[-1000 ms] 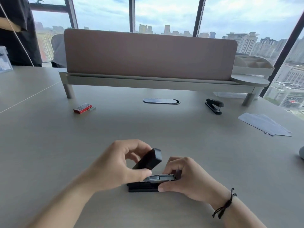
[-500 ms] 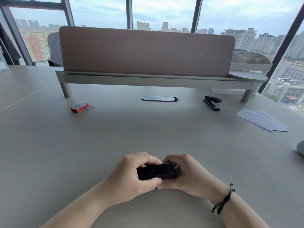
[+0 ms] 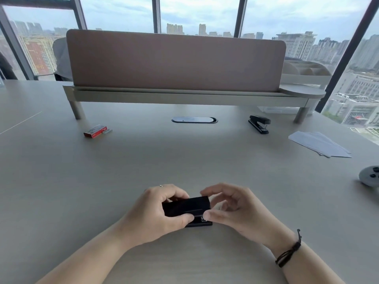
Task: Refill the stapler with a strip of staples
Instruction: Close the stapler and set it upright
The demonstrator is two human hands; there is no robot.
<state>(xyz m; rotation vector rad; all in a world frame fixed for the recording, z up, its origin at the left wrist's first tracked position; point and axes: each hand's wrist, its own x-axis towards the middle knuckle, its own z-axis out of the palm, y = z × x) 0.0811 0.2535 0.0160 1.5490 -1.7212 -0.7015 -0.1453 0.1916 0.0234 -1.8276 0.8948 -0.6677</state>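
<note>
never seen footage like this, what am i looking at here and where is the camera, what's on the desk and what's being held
No machine is involved: these are a person's two bare hands, filmed by one wide-angle camera worn on the head, looking forward and down. The left hand grips a small black stapler with its lid down, resting on the grey desk. The right hand touches its front end with thumb and fingertip. Farther back lie a red staple box with a loose staple strip beside it, a second black stapler, and white paper sheets to the right. Behind stands a pink divider screen.
</note>
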